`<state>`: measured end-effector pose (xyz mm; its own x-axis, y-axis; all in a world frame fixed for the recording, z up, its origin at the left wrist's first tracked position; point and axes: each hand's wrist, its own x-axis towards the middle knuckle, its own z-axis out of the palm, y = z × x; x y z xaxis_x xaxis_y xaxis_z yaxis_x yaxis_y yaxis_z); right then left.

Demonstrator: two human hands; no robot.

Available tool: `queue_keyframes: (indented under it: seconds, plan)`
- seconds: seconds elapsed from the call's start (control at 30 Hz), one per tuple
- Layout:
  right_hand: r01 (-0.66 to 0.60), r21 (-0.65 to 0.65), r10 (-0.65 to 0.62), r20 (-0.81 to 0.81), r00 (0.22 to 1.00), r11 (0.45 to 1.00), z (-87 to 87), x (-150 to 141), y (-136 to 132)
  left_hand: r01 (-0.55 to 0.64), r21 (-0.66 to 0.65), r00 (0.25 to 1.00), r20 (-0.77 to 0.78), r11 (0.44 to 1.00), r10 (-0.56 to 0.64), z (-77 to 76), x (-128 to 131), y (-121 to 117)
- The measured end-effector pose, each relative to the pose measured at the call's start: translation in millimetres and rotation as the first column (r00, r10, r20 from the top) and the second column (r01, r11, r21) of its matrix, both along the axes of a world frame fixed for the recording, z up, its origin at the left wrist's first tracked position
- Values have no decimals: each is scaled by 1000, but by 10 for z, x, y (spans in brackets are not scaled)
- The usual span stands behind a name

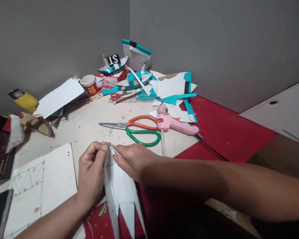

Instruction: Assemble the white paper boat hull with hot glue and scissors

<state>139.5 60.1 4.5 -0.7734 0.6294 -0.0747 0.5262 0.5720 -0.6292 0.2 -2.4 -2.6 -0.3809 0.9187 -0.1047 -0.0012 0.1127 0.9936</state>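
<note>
A folded piece of white cardboard [122,184], cut into long pointed strips at its near end, hangs over the table's front edge. My left hand [93,166] pinches its narrow far end from the left side. From the right, my right hand [133,159] is closed on the same end, thumb and fingers pressing the edges close together. Just beyond my hands lie scissors [136,127] with one orange and one green handle. A pink hot glue gun [174,123] rests against their handles, with a clear glue stick pointing toward me.
Small cardboard boats [134,83] and teal and white scraps [174,84] crowd the back. A paper cup [89,85], small red scissors [115,96] and a yellow bottle [25,101] stand or lie farther left. At left are a sheet with a drawing [57,176] and a dark device [0,212].
</note>
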Motion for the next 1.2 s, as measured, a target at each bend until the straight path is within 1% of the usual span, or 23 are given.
queue_keyframes:
  seconds: [0.1, 0.23, 0.4, 0.47, 0.6, 0.73, 0.83, 0.9, 0.93, 1.0, 1.03, 1.1, 1.13, 1.17, 1.2]
  plan:
    - [0, 14, 0, -17, 1000, 1000, -1, 15, -2, 25, -49, 995, 94, 998, -21, 26, -13, 16]
    - [6, 42, -5, -16, 1000, 999, -16, 18, 7, 17, -95, 974, 225, 995, 5, 58, -9, 68]
    - [-7, 91, 9, -29, 1000, 996, -36, 9, 16, 79, -162, 934, 357, 984, -16, 76, -29, 98]
    - [-7, 87, 10, -34, 999, 996, -35, 10, 17, 108, -171, 917, 399, 979, -31, 82, -51, 107]
    - [-12, 58, 15, -52, 999, 998, -24, 20, 25, 205, -172, 861, 499, 963, -95, 85, -100, 153]
    - [-17, -8, 17, -58, 998, 1000, -7, 41, 41, 282, -172, 813, 566, 944, -139, 76, -130, 202]
    - [-30, -70, 25, -68, 997, 997, 56, 87, 58, 337, -155, 786, 590, 929, -186, 78, -137, 210]
    - [-50, -141, 43, -55, 998, 989, 145, 160, 83, 368, -137, 766, 606, 920, -216, 81, -140, 204]
    - [-47, -176, 39, -46, 998, 983, 203, 214, 105, 374, -131, 758, 614, 918, -221, 81, -142, 200]
    - [10, -204, -18, -36, 999, 979, 327, 361, 174, 374, -127, 751, 623, 919, -220, 76, -146, 193]
    - [67, -176, -76, -45, 996, 982, 383, 455, 221, 372, -128, 752, 622, 919, -218, 70, -148, 190]
    - [180, -38, -181, -55, 982, 983, 457, 671, 332, 378, -124, 743, 632, 917, -221, 56, -152, 188]
    - [255, 102, -251, -44, 967, 962, 465, 786, 388, 390, -121, 731, 644, 913, -227, 48, -153, 188]
    - [315, 245, -325, 0, 946, 917, 451, 900, 441, 399, -117, 717, 658, 909, -230, 41, -153, 188]
    - [332, 362, -381, 71, 922, 871, 415, 1007, 487, 404, -115, 705, 671, 907, -229, 35, -153, 188]
